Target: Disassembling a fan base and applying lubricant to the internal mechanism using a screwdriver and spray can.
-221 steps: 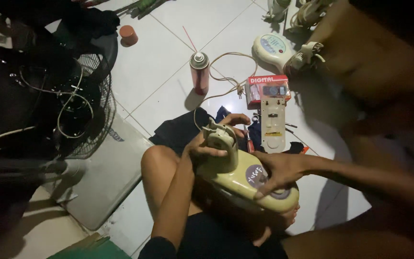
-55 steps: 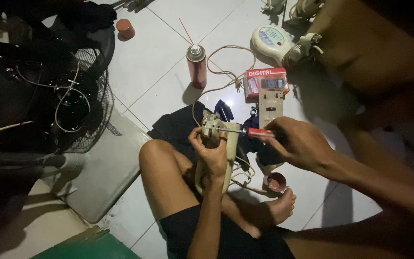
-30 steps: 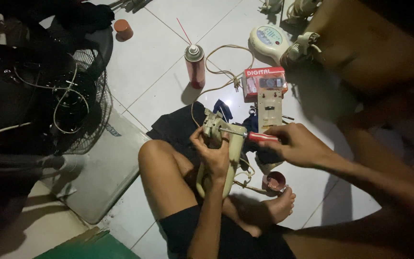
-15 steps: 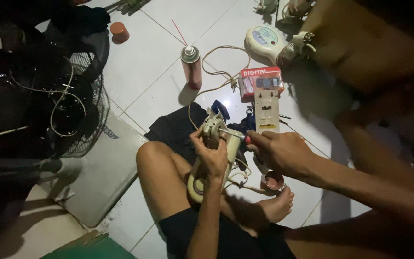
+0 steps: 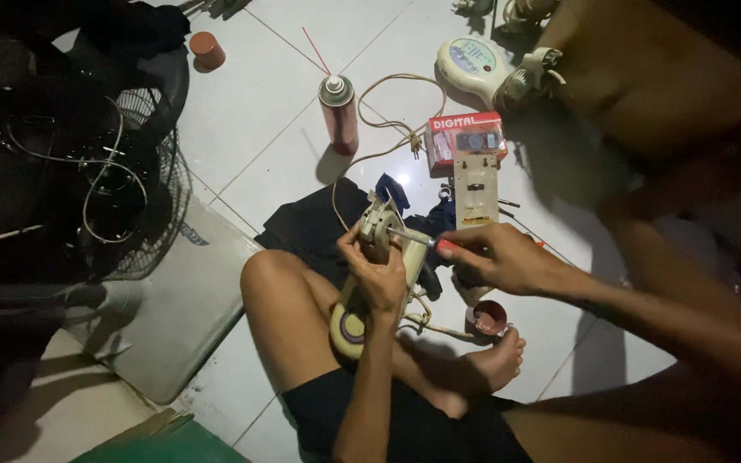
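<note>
Seated on the tiled floor, the person grips a cream fan housing (image 5: 370,283) upright over the bent knee, the left hand (image 5: 376,273) closed around its upper part. The right hand (image 5: 497,257) pinches a red-handled screwdriver (image 5: 426,242), its tip set against the housing's top; a screw looks to be in work, and the next move seems to call for a steady hold and a square tip. Just right of the foot sits a small brown cup (image 5: 489,316). Farther off lie a dark cloth (image 5: 315,225), a beige switch panel (image 5: 477,190) and a red box (image 5: 466,137); a spray can (image 5: 339,111) stands beyond, a wire fan guard (image 5: 130,189) far left. Loose cable trails near the hands.
</note>
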